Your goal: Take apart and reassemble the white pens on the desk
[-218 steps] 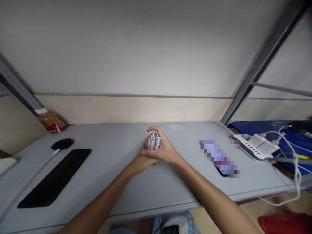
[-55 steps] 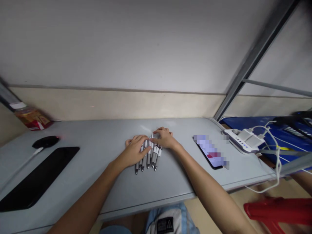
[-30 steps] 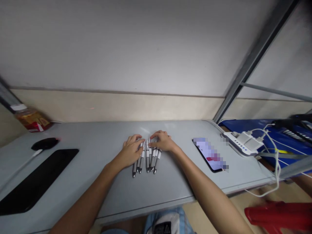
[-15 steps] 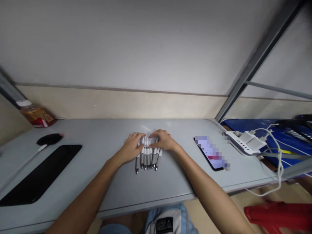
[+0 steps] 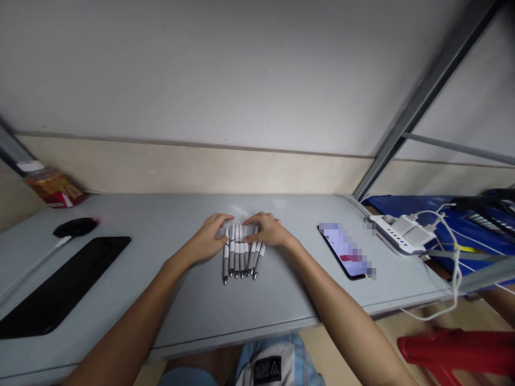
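Several pens (image 5: 236,260) with grey grips, white middles and clear upper ends lie side by side on the desk, silver tips pointing towards me. On their left is my left hand (image 5: 209,236), its thumb and fingers apart in a curve, the thumb close to the leftmost pen. My right hand (image 5: 269,229) rests over the upper ends of the right-hand pens, thumb and forefinger apart, and hides part of them. The two rightmost pens slant away from the others.
A phone (image 5: 341,252) with its screen lit lies right, near a white power strip (image 5: 398,236) with plugs and cables. Left are a black slab (image 5: 68,289), a round black charger (image 5: 75,227) and a bottle (image 5: 54,185). A red stool (image 5: 458,351) stands below the desk's right end.
My left hand has drawn slightly left, off the pens' upper ends, so more of them shows. My right hand stays over the right side of the row. The view has shifted a little.
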A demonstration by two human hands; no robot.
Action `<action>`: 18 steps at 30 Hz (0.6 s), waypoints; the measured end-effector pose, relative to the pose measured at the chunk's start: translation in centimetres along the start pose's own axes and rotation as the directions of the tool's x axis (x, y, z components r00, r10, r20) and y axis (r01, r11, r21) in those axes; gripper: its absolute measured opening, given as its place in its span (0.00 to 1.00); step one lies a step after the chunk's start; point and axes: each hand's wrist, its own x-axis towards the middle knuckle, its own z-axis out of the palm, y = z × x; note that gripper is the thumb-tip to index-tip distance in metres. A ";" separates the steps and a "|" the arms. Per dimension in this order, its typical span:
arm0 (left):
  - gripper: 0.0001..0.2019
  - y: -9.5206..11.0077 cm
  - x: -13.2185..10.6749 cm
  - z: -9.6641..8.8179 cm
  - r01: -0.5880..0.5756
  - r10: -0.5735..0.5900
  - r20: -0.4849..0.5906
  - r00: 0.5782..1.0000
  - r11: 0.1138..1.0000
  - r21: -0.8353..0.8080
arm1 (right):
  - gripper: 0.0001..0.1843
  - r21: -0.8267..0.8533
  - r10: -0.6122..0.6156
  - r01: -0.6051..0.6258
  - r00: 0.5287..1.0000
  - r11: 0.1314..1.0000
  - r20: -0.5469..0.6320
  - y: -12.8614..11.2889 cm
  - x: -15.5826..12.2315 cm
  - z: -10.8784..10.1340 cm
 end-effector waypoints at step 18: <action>0.07 1.4 -0.3 -1.1 0.095 -0.093 0.043 0.995 0.995 -0.029 | 0.25 0.019 0.047 -0.046 0.997 0.999 -0.059 2.8 0.2 -2.5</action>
